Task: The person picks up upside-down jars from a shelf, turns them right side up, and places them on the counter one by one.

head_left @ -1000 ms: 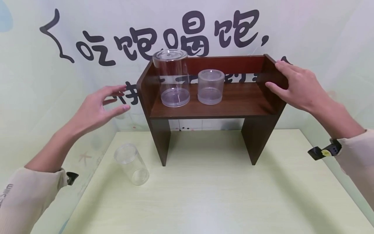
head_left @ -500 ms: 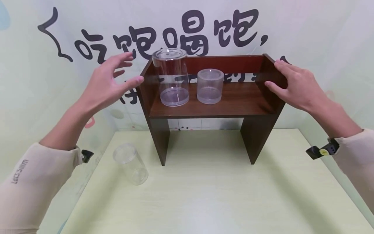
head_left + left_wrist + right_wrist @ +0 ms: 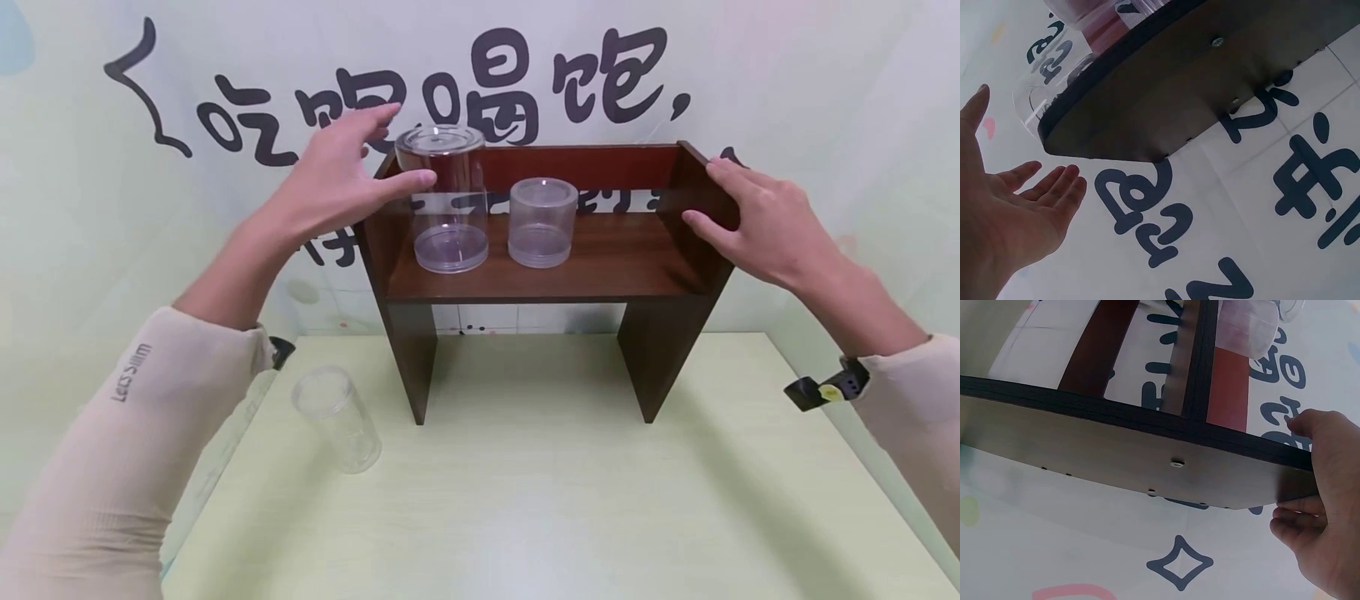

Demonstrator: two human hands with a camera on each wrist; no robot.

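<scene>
Head view: left hand [image 3: 337, 179] is hovering spread open, empty, thumb nearly touching the tall clear jar [image 3: 444, 200] standing at the left end of the wooden shelf [image 3: 600, 262]. Right hand [image 3: 757, 223] is gripping the shelf's right side panel. Risk: the thumb nudging the jar's top, tipping it into the short jar [image 3: 542, 222] beside it.

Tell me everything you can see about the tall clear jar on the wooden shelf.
The tall jar is a clear plastic-looking cylinder with a round cap on top and a thicker ringed base. It looks empty and stands upright at the left end of the shelf, beside a shorter jar that stands apart from it. The left hand is at its top with fingers spread; the thumb looks to be at the cap, but contact is unclear.
</scene>
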